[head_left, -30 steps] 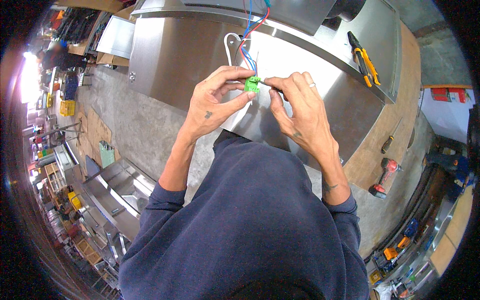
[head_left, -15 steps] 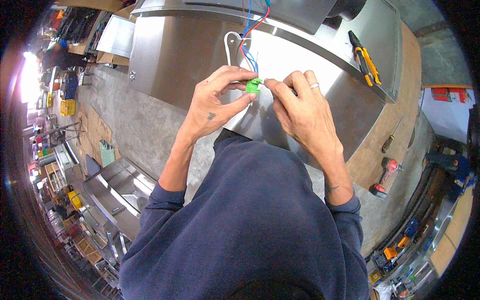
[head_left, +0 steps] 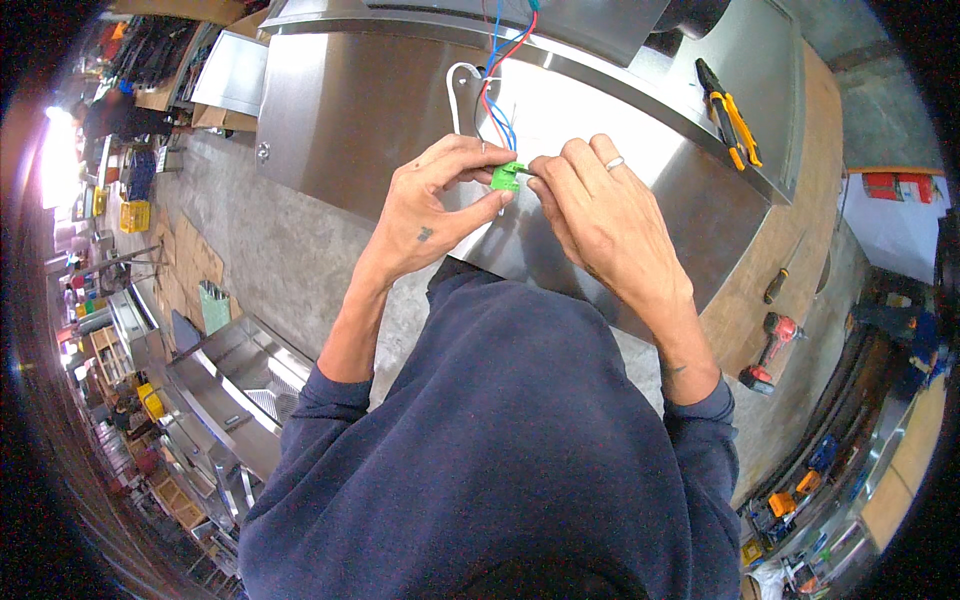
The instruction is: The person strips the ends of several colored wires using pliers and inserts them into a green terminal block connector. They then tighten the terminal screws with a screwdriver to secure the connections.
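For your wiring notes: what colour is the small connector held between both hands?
Bright green connector, head view.

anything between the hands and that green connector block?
Nothing visible. The left hand already pinches the green connector block in its fingertips, and the right hand touches its right side. The red and blue wires run up from it, clear of both hands.

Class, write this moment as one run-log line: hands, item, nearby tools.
left hand: pinches green connector | right hand: at connector | wires: attached | pliers: on steel housing
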Demonstrator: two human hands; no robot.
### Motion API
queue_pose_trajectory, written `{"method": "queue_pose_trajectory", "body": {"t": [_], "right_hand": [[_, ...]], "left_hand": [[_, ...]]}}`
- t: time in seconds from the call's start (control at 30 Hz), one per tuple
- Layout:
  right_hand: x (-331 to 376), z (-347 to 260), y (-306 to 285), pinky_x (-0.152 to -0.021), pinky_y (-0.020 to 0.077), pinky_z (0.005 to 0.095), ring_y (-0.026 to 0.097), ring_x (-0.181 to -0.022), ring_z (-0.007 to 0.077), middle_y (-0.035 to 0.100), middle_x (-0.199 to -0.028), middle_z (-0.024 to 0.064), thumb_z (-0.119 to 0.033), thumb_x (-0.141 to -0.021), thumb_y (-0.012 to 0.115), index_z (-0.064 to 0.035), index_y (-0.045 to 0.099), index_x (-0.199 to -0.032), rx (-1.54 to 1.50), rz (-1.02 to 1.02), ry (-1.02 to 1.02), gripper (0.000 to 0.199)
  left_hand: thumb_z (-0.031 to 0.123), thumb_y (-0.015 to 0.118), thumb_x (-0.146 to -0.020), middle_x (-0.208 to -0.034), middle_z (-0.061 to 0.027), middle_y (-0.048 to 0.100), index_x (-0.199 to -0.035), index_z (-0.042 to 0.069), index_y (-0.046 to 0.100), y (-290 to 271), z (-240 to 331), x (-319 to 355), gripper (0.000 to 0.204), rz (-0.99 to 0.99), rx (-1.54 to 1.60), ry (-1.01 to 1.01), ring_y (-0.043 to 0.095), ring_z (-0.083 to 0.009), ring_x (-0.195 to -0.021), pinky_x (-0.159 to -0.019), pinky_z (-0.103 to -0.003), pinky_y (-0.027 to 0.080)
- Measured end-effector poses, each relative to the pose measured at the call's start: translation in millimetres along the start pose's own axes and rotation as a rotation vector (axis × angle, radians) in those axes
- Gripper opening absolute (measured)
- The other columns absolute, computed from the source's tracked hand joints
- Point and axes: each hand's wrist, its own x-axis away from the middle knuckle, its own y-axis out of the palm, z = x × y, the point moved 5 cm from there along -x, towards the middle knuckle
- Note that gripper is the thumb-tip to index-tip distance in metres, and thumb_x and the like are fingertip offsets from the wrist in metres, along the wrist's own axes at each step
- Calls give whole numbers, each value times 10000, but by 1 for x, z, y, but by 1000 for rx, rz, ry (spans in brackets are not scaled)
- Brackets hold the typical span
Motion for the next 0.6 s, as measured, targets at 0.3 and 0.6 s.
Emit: {"method": "queue_pose_trajectory", "body": {"t": [0.3,0.6], "right_hand": [[-7,12,5,-783,530,444,589,-930,336,579,-963,123,-85,-958,697,-33,606,-1053,-41,-33,7,141],[-34,27,0,-803,569,471,617,-990,376,598,-1016,163,-172,-972,667,-9,584,-1079,-8,-36,-118,212]], "left_hand": [[-30,797,-892,-1264,-107,655,-1275,-33,707,2,-7,-2,393,31,98,-51,674,-199,-1162,-1034,-333,569],[46,778,-958,-1247,-124,705,-1329,-56,685,3,-13,-2,395,123,324,-236,692,-193,-1147,-1017,-332,581]]}}
